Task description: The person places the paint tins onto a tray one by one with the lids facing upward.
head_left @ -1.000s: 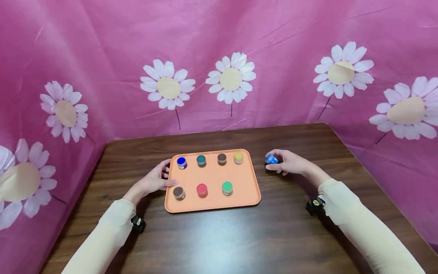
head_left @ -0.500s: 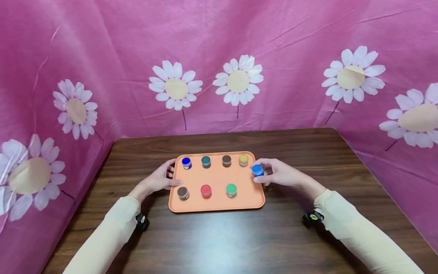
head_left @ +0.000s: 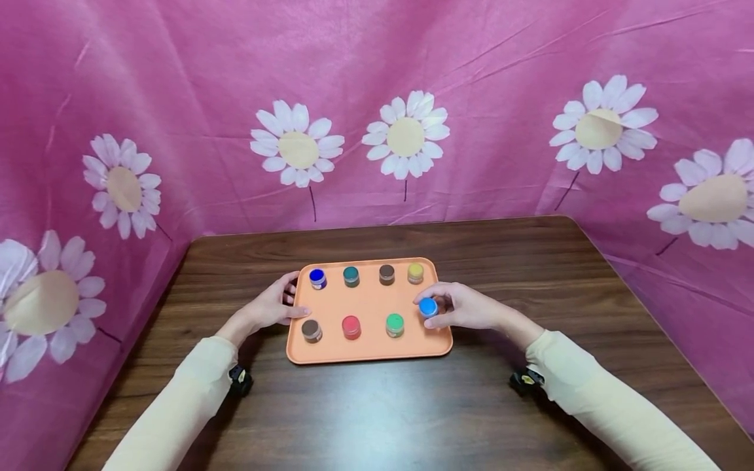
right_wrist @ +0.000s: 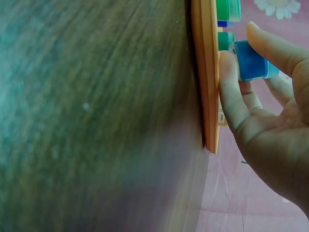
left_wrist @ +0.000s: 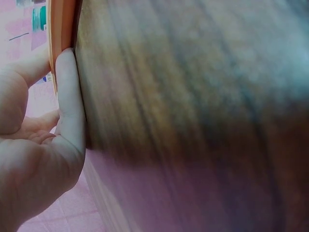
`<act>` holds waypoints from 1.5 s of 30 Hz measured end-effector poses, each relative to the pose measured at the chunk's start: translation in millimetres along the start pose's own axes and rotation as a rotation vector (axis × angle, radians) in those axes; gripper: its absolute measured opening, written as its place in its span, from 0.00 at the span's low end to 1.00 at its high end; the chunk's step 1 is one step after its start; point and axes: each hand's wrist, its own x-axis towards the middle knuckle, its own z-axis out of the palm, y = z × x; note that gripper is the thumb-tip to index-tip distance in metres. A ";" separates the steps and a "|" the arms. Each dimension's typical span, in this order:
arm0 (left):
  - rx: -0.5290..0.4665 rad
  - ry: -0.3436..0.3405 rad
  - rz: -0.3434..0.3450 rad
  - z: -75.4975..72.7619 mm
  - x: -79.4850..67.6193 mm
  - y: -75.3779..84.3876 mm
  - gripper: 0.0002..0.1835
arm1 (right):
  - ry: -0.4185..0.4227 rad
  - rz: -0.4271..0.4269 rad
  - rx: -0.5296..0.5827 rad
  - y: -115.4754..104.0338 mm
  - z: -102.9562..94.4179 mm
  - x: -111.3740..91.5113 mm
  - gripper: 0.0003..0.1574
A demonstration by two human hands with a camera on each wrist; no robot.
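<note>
An orange tray [head_left: 371,358] lies on the table. My left hand [head_left: 269,306] grips its left edge, thumb over the rim and fingers at the outer side. My right hand [head_left: 471,307] pinches a small blue paint jar [head_left: 428,307] over the tray's right part, right of the green paint jar [head_left: 394,324]. In the right wrist view, the blue paint jar [right_wrist: 251,60] sits between thumb and fingers, slightly off the tray surface. A red paint jar [head_left: 351,326] and a brown paint jar [head_left: 311,330] continue the near row.
Along the tray's far side stand dark blue [head_left: 318,279], teal [head_left: 351,276], brown [head_left: 386,275] and yellow paint jars [head_left: 415,273]. The brown wooden table [head_left: 377,412] meets a pink flowered cloth [head_left: 353,39] at its back and sides.
My right hand has carried the blue paint jar leftward from the table beside the tray to over the tray's right part. The left hand keeps its grip on the tray edge.
</note>
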 end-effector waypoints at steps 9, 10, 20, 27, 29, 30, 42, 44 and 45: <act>0.001 0.001 -0.003 -0.5 0.5 -0.6 0.53 | -0.049 0.011 -0.056 1.3 1.8 4.0 0.26; -0.001 0.003 -0.007 -0.3 0.3 -0.4 0.53 | -0.053 0.013 -0.058 1.6 1.9 4.2 0.26; -0.017 0.005 -0.023 -0.1 -1.3 0.8 0.53 | -0.066 -0.007 -0.083 3.3 3.3 3.7 0.25; 0.023 0.017 -0.016 2.6 0.0 6.0 0.52 | -0.061 0.031 -0.086 2.2 1.6 1.8 0.26; 0.042 0.021 -0.018 3.6 0.4 7.0 0.51 | -0.061 0.028 -0.083 2.0 0.8 0.8 0.26; 0.052 0.024 -0.021 4.0 0.5 7.2 0.51 | -0.062 0.024 -0.080 2.2 0.5 0.3 0.25; 0.069 0.035 -0.028 4.4 0.4 7.1 0.51 | -0.071 0.048 -0.075 2.5 0.3 0.9 0.24; 0.069 0.033 -0.026 4.0 0.6 7.1 0.51 | -0.063 0.059 -0.072 2.5 0.3 1.3 0.23; 0.069 0.033 -0.025 3.9 0.7 7.1 0.51 | -0.059 0.064 -0.069 2.5 0.4 1.5 0.23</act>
